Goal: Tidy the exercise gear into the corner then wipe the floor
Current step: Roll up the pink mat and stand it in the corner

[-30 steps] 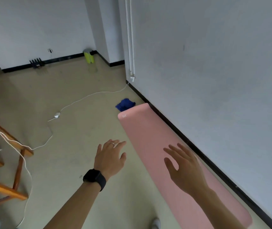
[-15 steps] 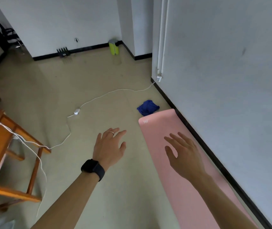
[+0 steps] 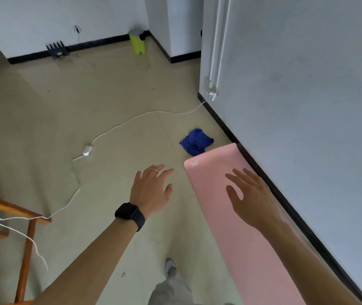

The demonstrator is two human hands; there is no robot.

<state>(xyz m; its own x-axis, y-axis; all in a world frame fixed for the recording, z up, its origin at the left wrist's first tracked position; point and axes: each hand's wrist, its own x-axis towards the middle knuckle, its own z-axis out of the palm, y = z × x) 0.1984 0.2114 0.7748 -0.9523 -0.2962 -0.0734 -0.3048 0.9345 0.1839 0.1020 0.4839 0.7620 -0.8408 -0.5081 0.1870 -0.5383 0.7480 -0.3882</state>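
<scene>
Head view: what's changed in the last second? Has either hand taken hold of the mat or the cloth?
The left hand and right hand have advanced toward the far end of the mat, the right one over it. Both are open and hold nothing. The view swung slightly left. Mat, cloth and cable lie as before.

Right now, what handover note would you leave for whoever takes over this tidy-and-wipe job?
Hands: left hand open, no grip on anything, above bare floor; right hand open, fingers spread above the pink mat, holding nothing.
Things: pink mat unrolled flat along the wall; blue cloth crumpled on the floor by the mat's far end.
Done: nothing visible.
Left: roll the mat and stow it in the corner, then wipe the floor, minding the white cable lying across it.
</scene>
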